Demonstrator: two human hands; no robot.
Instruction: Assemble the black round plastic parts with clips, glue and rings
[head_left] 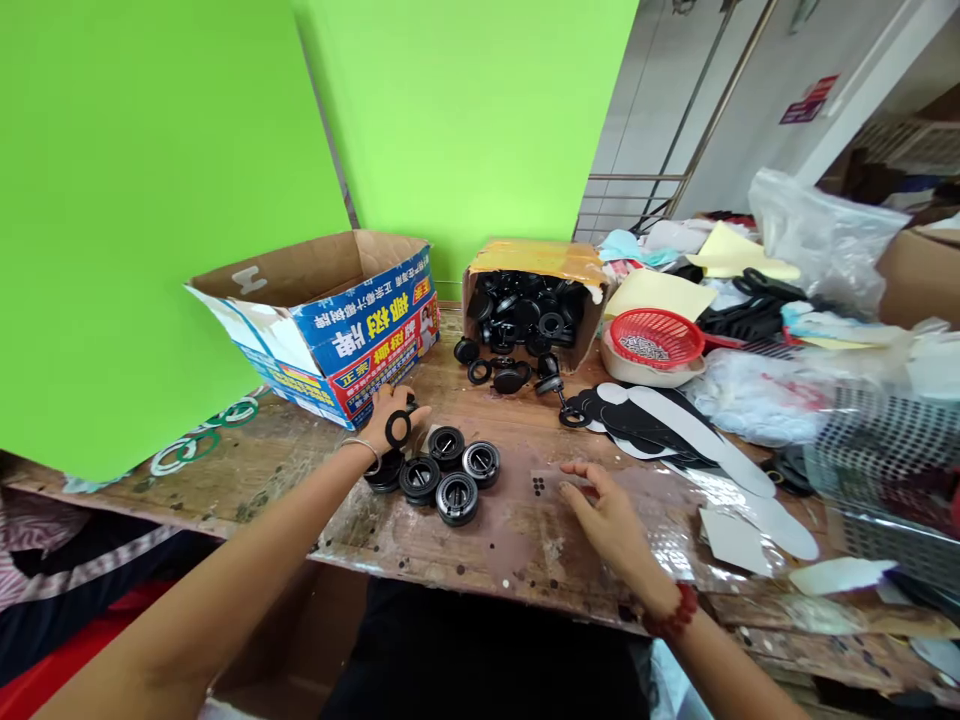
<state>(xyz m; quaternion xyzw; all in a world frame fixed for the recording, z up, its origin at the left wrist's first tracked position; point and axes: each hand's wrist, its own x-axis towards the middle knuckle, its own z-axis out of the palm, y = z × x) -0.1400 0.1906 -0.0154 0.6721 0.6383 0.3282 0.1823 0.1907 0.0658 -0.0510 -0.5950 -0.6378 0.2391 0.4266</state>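
My left hand is closed on a black ring, held just in front of the blue printed carton. Right beside it on the worn wooden table lies a cluster of several black round caps. My right hand rests low over the table with fingers spread and nothing in them. Its fingertips are near a small group of black dots on the tabletop.
A taped cardboard box full of black round parts lies on its side at the back, with some spilled in front. A red basket, black and white sole-shaped pieces, plastic bags and a wire basket crowd the right.
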